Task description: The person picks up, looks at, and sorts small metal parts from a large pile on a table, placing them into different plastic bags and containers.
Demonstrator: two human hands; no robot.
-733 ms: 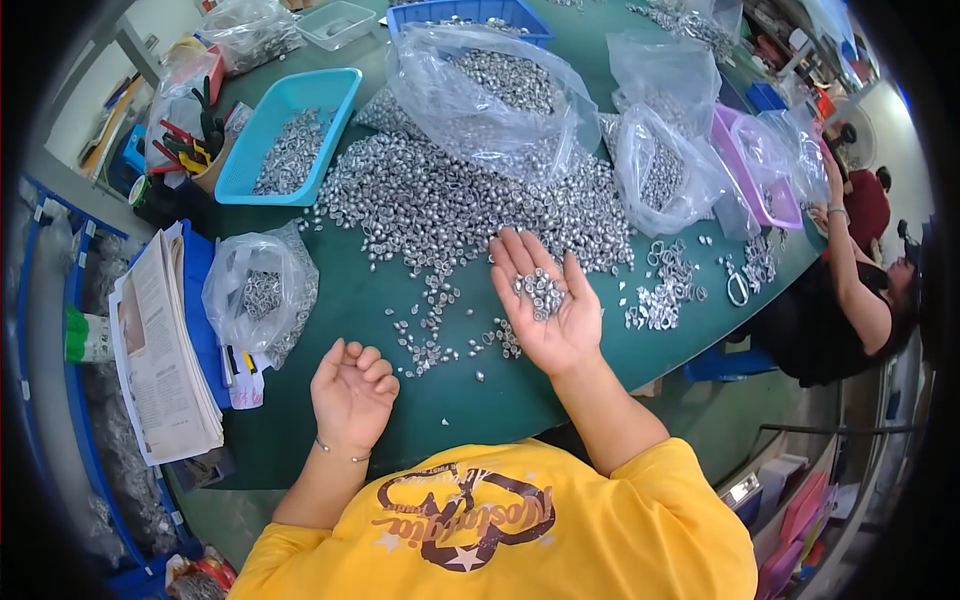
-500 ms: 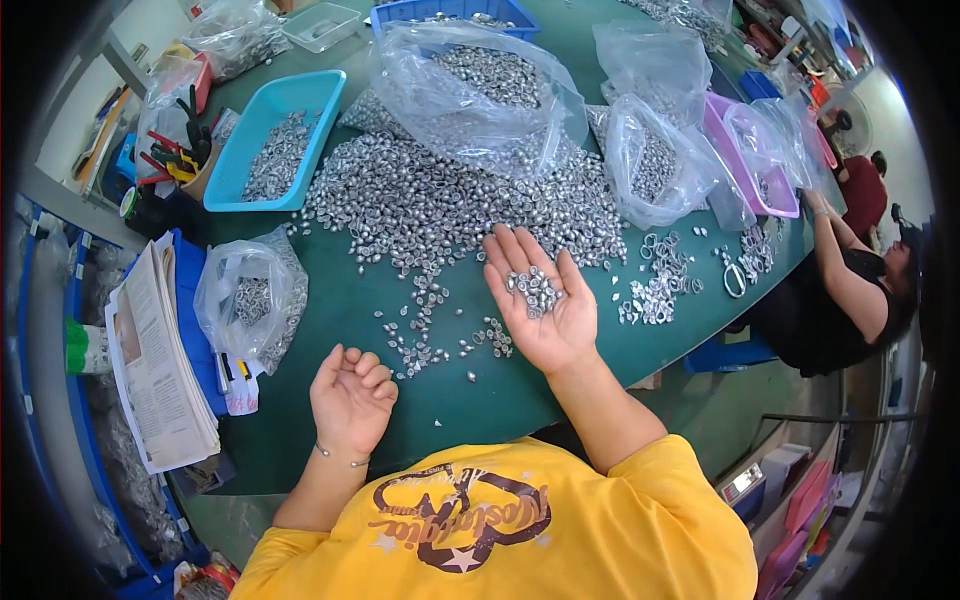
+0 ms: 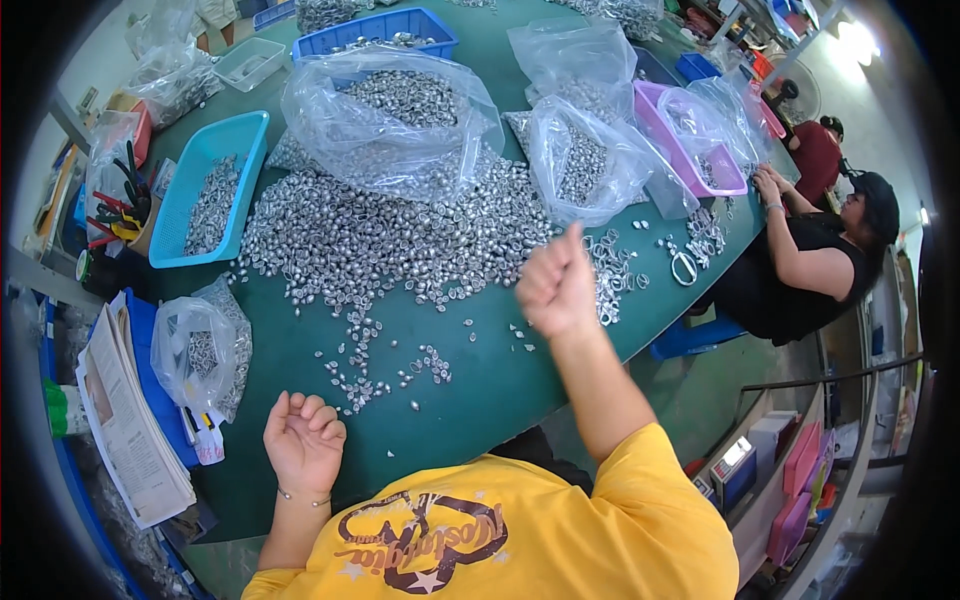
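Note:
My right hand [image 3: 557, 287] is raised over the table at the right edge of a wide heap of small silver metal pieces [image 3: 370, 235]. Its fingers are curled in and the thumb points up, so whatever lies inside is hidden. Just beyond it stands a clear plastic bag [image 3: 583, 172] of similar pieces, its mouth spread. My left hand [image 3: 305, 430] hovers near the table's front edge, palm up, fingers loosely bent and nothing in it. A few scattered silver pieces [image 3: 360, 385] lie beyond and right of that hand. Silver ring-like pieces [image 3: 612, 270] lie beside my right hand.
A large clear bag [image 3: 395, 125] rests on the heap. Turquoise [image 3: 255, 165], blue [image 3: 440, 50] and pink [image 3: 725, 188] trays stand around it. At left are a smaller bag [image 3: 200, 350] and newspapers [image 3: 135, 420]. Another person [image 3: 810, 260] sits at the right edge of the table.
My right hand was palm up and flat with silver pieces on it; now it is turned and curled, nearer the bag at right. The view has shifted right. My left hand stays much the same.

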